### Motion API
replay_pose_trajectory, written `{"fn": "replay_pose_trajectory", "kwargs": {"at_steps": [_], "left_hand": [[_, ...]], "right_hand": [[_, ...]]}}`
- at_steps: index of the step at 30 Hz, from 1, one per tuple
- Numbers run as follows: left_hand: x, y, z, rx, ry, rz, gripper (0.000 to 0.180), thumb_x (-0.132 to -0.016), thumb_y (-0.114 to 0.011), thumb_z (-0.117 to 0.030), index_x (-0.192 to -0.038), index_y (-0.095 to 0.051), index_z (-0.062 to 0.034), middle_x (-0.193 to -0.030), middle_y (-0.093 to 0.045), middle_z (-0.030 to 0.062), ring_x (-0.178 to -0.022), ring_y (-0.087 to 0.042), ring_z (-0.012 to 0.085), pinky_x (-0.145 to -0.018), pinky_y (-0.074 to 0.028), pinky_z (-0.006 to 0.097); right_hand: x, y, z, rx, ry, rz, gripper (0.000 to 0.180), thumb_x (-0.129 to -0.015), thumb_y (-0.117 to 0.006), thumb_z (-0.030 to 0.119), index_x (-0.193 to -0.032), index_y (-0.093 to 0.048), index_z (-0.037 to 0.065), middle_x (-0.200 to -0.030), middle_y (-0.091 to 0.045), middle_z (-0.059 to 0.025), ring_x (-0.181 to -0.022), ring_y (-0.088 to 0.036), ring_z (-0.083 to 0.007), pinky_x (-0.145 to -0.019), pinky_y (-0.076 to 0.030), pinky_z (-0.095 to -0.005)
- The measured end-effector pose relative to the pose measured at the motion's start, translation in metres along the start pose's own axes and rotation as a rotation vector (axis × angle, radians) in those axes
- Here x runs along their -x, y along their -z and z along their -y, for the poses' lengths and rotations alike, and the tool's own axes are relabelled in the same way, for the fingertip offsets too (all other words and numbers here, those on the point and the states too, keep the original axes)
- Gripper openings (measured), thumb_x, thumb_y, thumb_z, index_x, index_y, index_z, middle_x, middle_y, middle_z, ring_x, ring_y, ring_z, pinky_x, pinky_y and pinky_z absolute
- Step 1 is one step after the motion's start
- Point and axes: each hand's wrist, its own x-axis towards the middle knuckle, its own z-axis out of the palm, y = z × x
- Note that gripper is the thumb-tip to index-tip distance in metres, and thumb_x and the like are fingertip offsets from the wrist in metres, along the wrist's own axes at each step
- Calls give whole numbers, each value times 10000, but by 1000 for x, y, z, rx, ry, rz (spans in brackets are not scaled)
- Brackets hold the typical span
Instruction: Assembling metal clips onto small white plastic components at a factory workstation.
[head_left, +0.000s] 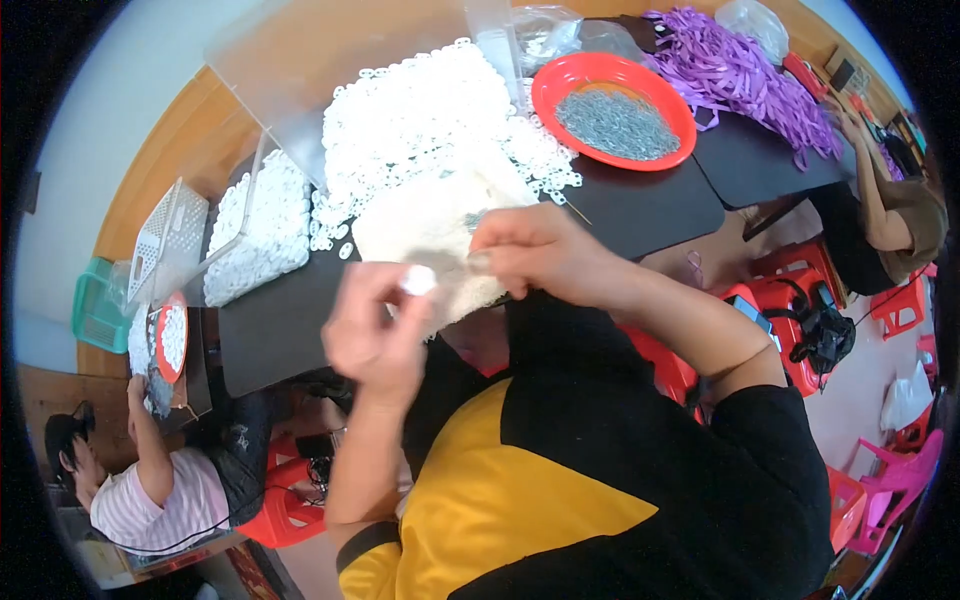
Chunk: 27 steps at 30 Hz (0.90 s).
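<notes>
My left hand (pixel 372 325) is closed in a pinch, with a small round white plastic piece (pixel 418 280) at its thumb and fingertips. Facing it, my right hand (pixel 535 250) has its fingers pressed together around something small and blurred that I cannot make out. Both hands hover over a cream cloth (pixel 385 222) at the table's front edge. A few small grey metal pieces (pixel 474 221) lie on that cloth beside my right fingertips. Just beyond it spreads a large heap of small white plastic pieces (pixel 420 115), some of them ring-shaped.
A red oval tray (pixel 545 90) holds many thin grey metal pieces. Purple ribbons (pixel 740 80) are piled at the far right. A clear bin (pixel 245 200) of white pieces stands left. People sit working at both sides, among red stools (pixel 285 500).
</notes>
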Motion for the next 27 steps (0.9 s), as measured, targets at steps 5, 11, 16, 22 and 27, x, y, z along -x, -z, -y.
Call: {"fn": "replay_pose_trajectory", "kwargs": {"at_steps": [5,11,16,22,27], "left_hand": [[-107,90,14,-242,127,-428,212,-741,-734,-10,-944,-676,15,-830,-642,37,-730,-573,92,-636,-475,246],[-164,133,76,-772,-221,-133,225,-768,-711,-31,-984,-654,-10,-839,-623,40,-700,-575,128,-612,-467,249],[-79,17,27,-345,-17,188,137,-773,-689,-30,-894,-626,-40,-806,-573,61,-696,-579,171,-602,-467,272],[-49,-48,49,-222,-68,549,152,-725,-697,-21,-826,-589,-53,-802,-553,98,-746,-581,284,-619,-486,370],[-50,-46,61,-208,-26,525,154,-723,-678,9,-821,-573,-44,-771,-533,93,-701,-574,285,-600,-467,371]], "right_hand": [[-5,29,32,130,37,-232,142,-908,-614,169,-875,-618,31,-622,-525,17,-530,-478,-35,-475,-301,-191],[-41,40,22,310,248,-267,147,-881,-655,157,-820,-621,27,-590,-514,27,-533,-460,-49,-483,-352,-223],[-42,61,19,560,284,-353,136,-872,-669,133,-842,-609,14,-640,-507,41,-593,-447,-37,-526,-361,-217],[-49,49,10,485,236,-297,111,-869,-665,112,-861,-604,19,-669,-500,52,-640,-436,-22,-556,-354,-207],[-43,55,7,699,211,-353,89,-829,-663,78,-843,-601,16,-664,-536,-5,-617,-496,-77,-545,-382,-247]]}}
